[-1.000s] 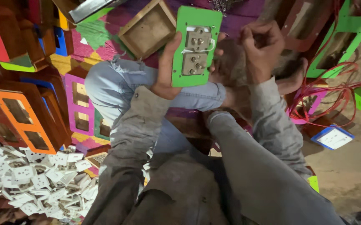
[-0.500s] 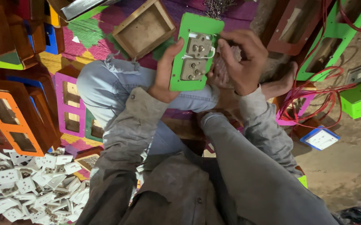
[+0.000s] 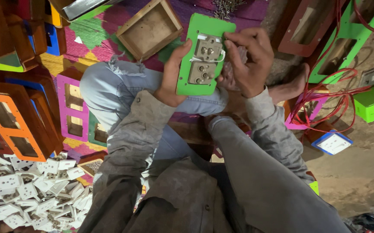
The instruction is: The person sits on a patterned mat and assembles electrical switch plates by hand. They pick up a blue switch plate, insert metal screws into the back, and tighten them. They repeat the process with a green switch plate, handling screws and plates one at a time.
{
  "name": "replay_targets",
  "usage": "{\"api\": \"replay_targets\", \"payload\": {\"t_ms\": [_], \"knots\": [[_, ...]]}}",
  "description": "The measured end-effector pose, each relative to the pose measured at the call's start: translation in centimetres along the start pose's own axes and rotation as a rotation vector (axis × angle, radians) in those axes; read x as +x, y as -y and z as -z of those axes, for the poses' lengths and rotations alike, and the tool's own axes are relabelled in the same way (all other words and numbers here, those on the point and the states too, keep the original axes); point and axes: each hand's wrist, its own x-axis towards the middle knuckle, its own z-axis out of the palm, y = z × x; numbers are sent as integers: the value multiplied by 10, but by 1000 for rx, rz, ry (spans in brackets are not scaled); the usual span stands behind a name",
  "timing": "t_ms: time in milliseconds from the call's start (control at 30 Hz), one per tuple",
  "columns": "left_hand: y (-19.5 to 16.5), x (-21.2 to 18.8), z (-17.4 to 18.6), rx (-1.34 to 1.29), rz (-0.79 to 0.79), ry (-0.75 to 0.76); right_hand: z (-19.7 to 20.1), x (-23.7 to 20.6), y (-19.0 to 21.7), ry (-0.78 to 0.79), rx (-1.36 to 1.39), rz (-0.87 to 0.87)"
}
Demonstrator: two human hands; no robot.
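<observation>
Over the lap, near the middle of the view, the left hand (image 3: 172,82) grips a green plate (image 3: 204,54) by its left edge, thumb along the front and fingers tucked behind. Two grey socket backs (image 3: 205,60) sit one above the other in the plate, brass terminals showing. A short white wire (image 3: 218,56) loops at the upper socket's right side. The right hand (image 3: 247,60) is closed around the plate's right edge, with its fingertips (image 3: 230,44) pinched at that wire beside the upper terminals; whether it also holds a small tool or screw I cannot tell.

By the look of it, the step in hand is wiring the sockets from the back, at the point where the link wire is seated on the top unit. A next move would call for a steady left grip so the plate does not twist, and fine fingertip work to bring the wire end onto its terminal.

Far behind the plate lies an open wooden box (image 3: 150,28) on a patterned mat (image 3: 96,43), with a scatter of screws (image 3: 228,6) at the far edge. To the right, red wires (image 3: 325,99) trail past a green frame (image 3: 350,34). At near left, white socket fronts (image 3: 27,190) are heaped beside an orange frame (image 3: 12,125).
</observation>
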Motion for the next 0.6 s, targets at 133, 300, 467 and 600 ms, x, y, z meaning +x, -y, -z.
{"api": "replay_targets", "payload": {"t_ms": [133, 300, 467, 600], "knots": [[0, -1, 1, -11, -1, 26, -1, 0, 2, -18, -55, 10], [2, 1, 5, -76, 3, 30, -7, -7, 4, -74, -42, -40], [4, 1, 9, -148, 6, 61, -9, -15, 5, -26, 25, -66], [5, 1, 10, -175, 8, 76, -3, -11, 6, 1, 62, -38]]}}
